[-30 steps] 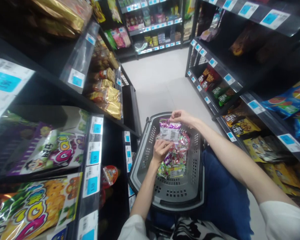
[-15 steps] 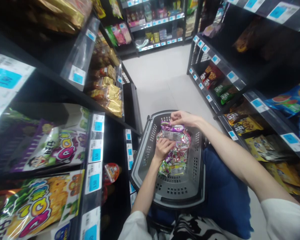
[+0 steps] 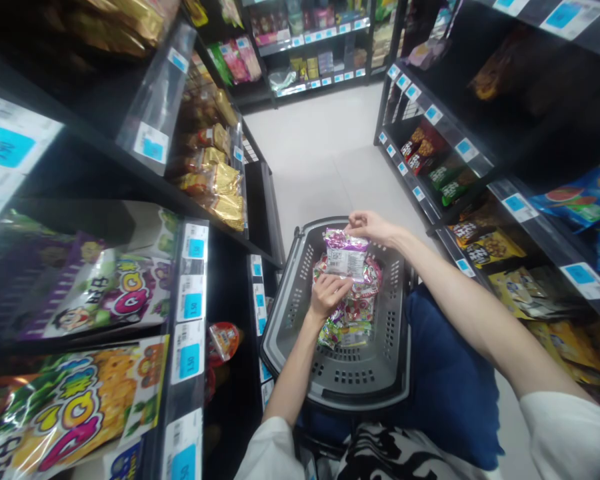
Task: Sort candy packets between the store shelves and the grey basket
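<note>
A small purple and white candy packet (image 3: 347, 257) is held over the grey shopping basket (image 3: 355, 393), its printed back with a barcode facing up. My right hand (image 3: 373, 227) pinches its upper edge near the basket's far rim. At its lower edge, my left hand (image 3: 330, 293) has its fingers closed on the packet. Beneath lie several shiny packets in pink, red and green (image 3: 359, 310) on the basket floor; the packet and my left hand partly hide them.
Shelves flank the aisle. On the left are purple gummy bags (image 3: 125, 293), a yellow snack bag (image 3: 95, 393) and gold-wrapped packs (image 3: 227, 193). Blue chip bags (image 3: 580, 200) and yellow packets (image 3: 515, 293) sit on the right. Pale floor (image 3: 320, 147) runs ahead to a back shelf (image 3: 315, 47).
The purple packet has been raised and tilted, so more of its printed back shows. My right hand has moved slightly up with it; my left hand stays nearly in place.
</note>
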A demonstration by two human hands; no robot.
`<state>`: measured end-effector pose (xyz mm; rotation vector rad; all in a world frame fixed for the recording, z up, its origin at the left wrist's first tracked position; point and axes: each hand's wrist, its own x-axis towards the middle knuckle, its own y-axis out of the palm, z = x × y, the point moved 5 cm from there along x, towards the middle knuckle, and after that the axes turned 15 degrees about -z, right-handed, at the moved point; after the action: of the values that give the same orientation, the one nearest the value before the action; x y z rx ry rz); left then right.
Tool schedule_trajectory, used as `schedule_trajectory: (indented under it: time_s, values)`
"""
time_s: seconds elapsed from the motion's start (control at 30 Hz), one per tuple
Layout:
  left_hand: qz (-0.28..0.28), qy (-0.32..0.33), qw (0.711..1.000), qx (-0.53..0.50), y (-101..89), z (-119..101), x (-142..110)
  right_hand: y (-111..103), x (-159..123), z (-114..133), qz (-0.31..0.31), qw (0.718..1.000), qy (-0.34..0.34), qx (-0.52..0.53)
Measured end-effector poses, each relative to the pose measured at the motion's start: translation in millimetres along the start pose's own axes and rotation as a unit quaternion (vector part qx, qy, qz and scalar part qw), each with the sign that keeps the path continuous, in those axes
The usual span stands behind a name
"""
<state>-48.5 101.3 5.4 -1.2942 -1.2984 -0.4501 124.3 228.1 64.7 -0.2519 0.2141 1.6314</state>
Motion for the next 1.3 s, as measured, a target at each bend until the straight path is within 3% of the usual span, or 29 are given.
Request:
schedule_trajectory:
  time_s: [0.3,0.5,0.73,0.9,1.3]
  values:
    - [-0.028,0.004,0.999,-0.021,-8.5,-5.9,6.0,-4.4,6.2,-1.6,-0.001,0.998,-0.027,0.061]
    - [-0.038,0.005,0.999,-0.026,-10.1,-5.9,6.3,-5.9,5.3,-1.7,-0.028,0.999,-0.017,0.022]
    - [-0.018,-0.011,0.999,-0.029,-8.8,-3.3,4.7,-4.5,5.8,-2.5,-0.012,1.0,-0.023,-0.008]
    - [-0.012,0.014,1.0,-0.021,-9.1,-7.1,7.2,-4.2,4.1,-2.5,-0.02,0.998,-0.012,-0.06]
    - [-0.008,0.017,0.999,-0.028,-7.1,-8.9,7.1,-5.3,4.8,-4.3,-0.02,1.0,0.012,-0.021]
